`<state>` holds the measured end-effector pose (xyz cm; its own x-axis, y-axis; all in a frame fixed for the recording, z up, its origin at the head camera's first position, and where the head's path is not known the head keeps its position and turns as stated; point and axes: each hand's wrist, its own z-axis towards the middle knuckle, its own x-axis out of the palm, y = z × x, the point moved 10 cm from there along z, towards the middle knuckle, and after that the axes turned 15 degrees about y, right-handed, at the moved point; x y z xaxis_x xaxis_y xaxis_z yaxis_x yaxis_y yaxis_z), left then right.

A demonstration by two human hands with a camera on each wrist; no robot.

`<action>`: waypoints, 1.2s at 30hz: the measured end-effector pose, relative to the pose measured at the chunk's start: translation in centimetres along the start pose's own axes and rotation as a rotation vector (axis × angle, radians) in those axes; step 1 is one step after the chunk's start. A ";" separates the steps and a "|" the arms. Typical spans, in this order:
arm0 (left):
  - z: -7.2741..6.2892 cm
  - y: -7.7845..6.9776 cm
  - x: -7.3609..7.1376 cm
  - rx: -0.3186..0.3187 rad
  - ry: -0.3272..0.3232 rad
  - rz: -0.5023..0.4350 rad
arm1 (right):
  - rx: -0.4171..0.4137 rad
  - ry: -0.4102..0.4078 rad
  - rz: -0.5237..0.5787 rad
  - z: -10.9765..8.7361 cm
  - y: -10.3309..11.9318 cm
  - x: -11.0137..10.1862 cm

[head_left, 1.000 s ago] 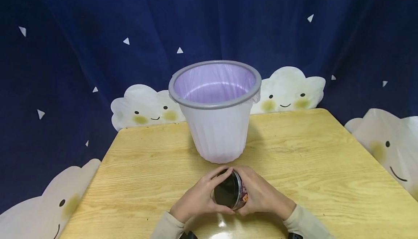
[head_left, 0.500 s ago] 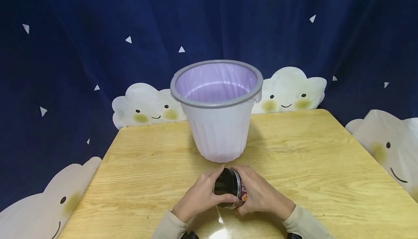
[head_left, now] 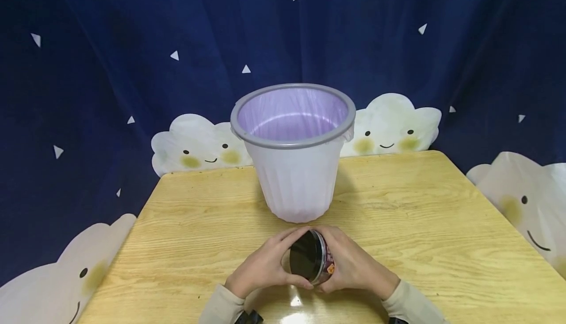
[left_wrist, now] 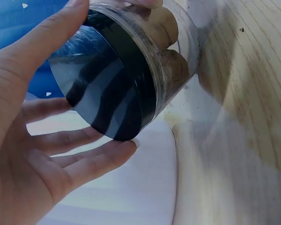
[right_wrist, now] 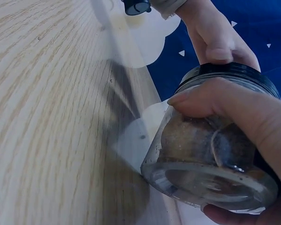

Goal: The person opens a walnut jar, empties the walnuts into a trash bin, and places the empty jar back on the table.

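Observation:
A clear glass jar (right_wrist: 187, 140) with a dark red label and brownish pieces inside is tilted close over the table, its lid end turned left. My right hand (head_left: 353, 262) grips the jar's body, the thumb lying across its side near the neck in the right wrist view. My left hand (head_left: 261, 267) spans the shiny black lid (left_wrist: 107, 89), which is on the jar. In the left wrist view its thumb (left_wrist: 51, 33) is at one edge of the lid and its fingertips at the opposite edge, with a gap between palm and lid top.
Just beyond the hands stands a white bin (head_left: 296, 181) with a grey rim and a pale purple inside, lined with a thin bag. The wooden table (head_left: 185, 225) ends at a dark blue curtain (head_left: 199, 29) printed with clouds and small white triangles.
Half a second ago the left thumb lay farther right, across the lid's near side; now it has swung back left to the lid's edge. The right hand and jar have hardly moved.

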<state>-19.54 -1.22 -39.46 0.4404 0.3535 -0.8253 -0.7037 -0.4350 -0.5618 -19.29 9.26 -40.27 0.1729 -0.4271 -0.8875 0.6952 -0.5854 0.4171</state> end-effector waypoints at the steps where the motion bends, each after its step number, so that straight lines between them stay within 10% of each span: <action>1: 0.0 0.1 0.0 -0.010 -0.002 -0.004 | 0.003 0.003 0.004 0.0 0.0 0.0; 36: 0.1 -0.7 0.8 0.036 0.016 0.091 | -0.010 -0.022 0.008 -0.3 0.0 0.0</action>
<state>-18.73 -0.56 -39.67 0.3820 0.3008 -0.8738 -0.7608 -0.4344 -0.4821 -19.07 9.47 -40.28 0.1629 -0.4468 -0.8797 0.7006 -0.5754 0.4220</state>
